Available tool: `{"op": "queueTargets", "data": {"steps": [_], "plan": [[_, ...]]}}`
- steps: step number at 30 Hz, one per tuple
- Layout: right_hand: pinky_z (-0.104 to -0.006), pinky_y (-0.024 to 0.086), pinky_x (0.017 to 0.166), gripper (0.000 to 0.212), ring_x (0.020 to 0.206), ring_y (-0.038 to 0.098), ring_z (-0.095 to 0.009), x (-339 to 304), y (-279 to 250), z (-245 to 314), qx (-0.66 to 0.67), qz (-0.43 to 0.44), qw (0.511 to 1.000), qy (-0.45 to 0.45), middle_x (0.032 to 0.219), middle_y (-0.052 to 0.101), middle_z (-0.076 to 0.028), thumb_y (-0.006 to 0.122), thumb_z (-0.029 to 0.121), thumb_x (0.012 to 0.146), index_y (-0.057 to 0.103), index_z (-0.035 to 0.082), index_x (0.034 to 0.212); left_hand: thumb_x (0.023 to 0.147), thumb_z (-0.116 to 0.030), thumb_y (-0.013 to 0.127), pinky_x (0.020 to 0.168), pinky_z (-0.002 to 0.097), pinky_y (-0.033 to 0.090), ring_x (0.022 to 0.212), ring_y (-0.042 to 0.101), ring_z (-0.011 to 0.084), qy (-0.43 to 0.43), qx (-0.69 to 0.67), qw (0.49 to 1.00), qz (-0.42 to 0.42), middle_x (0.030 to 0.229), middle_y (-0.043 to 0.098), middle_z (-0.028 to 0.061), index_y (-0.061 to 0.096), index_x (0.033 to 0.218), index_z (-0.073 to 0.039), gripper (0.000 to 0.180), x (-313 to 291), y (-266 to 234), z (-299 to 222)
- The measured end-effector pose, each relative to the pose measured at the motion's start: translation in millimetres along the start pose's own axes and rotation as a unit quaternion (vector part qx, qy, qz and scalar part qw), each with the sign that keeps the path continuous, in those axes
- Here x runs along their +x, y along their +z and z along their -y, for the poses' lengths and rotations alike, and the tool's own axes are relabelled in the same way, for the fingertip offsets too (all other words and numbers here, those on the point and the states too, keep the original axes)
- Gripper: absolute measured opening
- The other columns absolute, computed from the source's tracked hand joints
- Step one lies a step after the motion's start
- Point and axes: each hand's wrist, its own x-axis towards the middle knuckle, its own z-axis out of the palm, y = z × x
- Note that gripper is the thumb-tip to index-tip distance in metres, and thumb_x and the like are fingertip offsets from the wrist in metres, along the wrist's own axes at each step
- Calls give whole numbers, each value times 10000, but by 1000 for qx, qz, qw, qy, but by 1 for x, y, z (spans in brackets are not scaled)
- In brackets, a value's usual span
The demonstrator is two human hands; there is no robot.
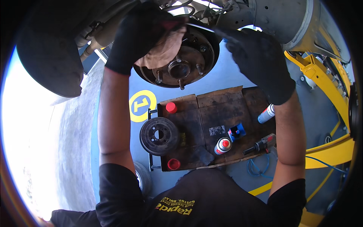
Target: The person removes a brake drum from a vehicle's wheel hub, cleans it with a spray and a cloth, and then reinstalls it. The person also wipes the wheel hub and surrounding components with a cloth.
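My left hand (138,36), in a black glove, is closed at the upper middle, by the wheel hub. A tan cloth-like sheet (164,51) hangs from it, covering the hub's upper left. A thin shiny metal bar (200,27) spans the gap between my hands; something dark red shows at its left end. At its right end are the fingers of my black-gloved right hand (257,56), which look closed on it, though the grip is partly hidden. Below, the wheel hub (179,69) faces me with several studs standing out from its flange.
Stained cardboard (223,102) below bears a brake drum (159,136), two red caps (171,107), a spray can (223,145), another can (266,113), a blue box (236,132) and a power tool (260,144). Yellow lift arms (321,75) stand right. A blue hose (259,170) lies on the floor.
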Motion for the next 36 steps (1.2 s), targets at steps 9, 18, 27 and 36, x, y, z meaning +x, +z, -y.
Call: {"op": "queueTargets", "data": {"steps": [9, 18, 27, 36], "plan": [[-381, 582, 767, 492, 823, 725, -262, -77, 16, 33, 263, 93, 904, 324, 957, 733, -123, 664, 89, 1026, 644, 167, 1511, 899, -271, 780, 827, 450, 553, 951, 702, 356, 142, -74, 983, 88, 958, 718, 159, 766, 976, -94, 194, 88, 31, -41], [-366, 572, 709, 503, 758, 709, -245, -34, 22, 28, 231, 29, 953, 193, 937, 737, -110, 672, 15, 1000, 685, 167, 1480, 944, -265, 791, 865, 413, 588, 958, 736, 328, 51, 32, 997, 57, 1041, 734, 159, 775, 1042, -83, 208, 24, 0, -7], [-414, 602, 755, 451, 805, 735, -290, -21, 19, 32, 201, 28, 963, 176, 965, 760, -107, 695, 84, 994, 715, 191, 1432, 939, -307, 797, 769, 451, 552, 827, 689, 353, -85, -36, 989, 116, 815, 689, 151, 769, 923, -62, 248, 49, -20, -30], [-406, 602, 770, 441, 820, 736, -276, -96, 29, 43, 262, 52, 899, 348, 1026, 750, -132, 662, 99, 1025, 706, 171, 1458, 899, -367, 775, 751, 470, 563, 820, 722, 385, 100, -97, 973, 186, 863, 740, 208, 801, 868, -53, 316, 105, 35, -53]]}}
